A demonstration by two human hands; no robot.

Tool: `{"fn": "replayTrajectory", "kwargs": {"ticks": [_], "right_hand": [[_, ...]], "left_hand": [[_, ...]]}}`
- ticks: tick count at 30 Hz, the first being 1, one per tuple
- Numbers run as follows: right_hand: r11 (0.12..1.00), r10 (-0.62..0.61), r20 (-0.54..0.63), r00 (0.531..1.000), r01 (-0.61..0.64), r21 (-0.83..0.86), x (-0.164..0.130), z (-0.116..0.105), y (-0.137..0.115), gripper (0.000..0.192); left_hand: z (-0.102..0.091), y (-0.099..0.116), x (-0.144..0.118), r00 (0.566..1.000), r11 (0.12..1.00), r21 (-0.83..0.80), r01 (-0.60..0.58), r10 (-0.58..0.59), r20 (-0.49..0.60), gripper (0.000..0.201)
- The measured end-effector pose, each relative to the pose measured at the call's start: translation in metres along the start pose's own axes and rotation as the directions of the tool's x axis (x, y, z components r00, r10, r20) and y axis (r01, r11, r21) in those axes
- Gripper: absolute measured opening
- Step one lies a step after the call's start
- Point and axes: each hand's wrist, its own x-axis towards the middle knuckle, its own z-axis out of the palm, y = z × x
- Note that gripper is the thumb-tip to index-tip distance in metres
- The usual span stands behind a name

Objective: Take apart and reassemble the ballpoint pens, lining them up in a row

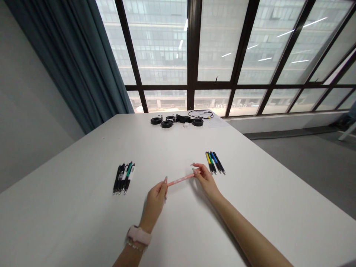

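A slim pink pen [180, 180] with pale markings is held between my two hands over the white table. My left hand [156, 198] pinches its left end between thumb and fingers. At the other end, my right hand [205, 178] grips it with thumb and fingertips, one finger lifted off. Both tips of the pen are covered by my fingers. To the left lies a row of several pens [124, 178], black, white and green. Just beyond my right hand is another group of pens [215, 162], yellow, green, blue and black.
Black tape-like rolls [167, 124] and a coiled black cable [200, 114] lie at the table's far end. The white table [91, 163] narrows toward the windows [214, 44]. A blue curtain [72, 55] hangs at the left.
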Motion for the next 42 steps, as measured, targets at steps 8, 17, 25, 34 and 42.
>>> {"fn": "replayTrajectory", "kwargs": {"ticks": [8,17,25,34,42], "right_hand": [[0.985,0.152,0.047,0.987,-0.148,-0.087,0.001,-0.005,0.002,0.040],[0.987,0.141,0.042,0.989,-0.138,-0.077,-0.001,-0.001,-0.007,0.038],[0.997,0.076,0.008,0.997,-0.076,0.027,-0.002,0.000,-0.008,0.040],[0.996,0.074,0.016,0.997,-0.075,0.055,-0.001,0.002,-0.006,0.042],[0.982,0.180,0.040,0.983,-0.177,-0.069,-0.003,0.002,-0.006,0.041]], "left_hand": [[0.001,0.001,-0.001,0.999,1.000,0.013,0.028,-0.028,-0.036,0.051],[0.001,-0.001,0.000,0.999,1.000,0.018,0.023,-0.022,-0.033,0.051],[0.001,0.002,-0.001,0.999,1.000,0.005,0.031,-0.030,-0.027,0.052],[0.001,0.003,-0.002,0.999,1.000,0.009,0.029,-0.029,-0.024,0.052],[0.001,0.005,-0.004,0.999,0.999,-0.023,0.041,-0.042,-0.021,0.052]]}}
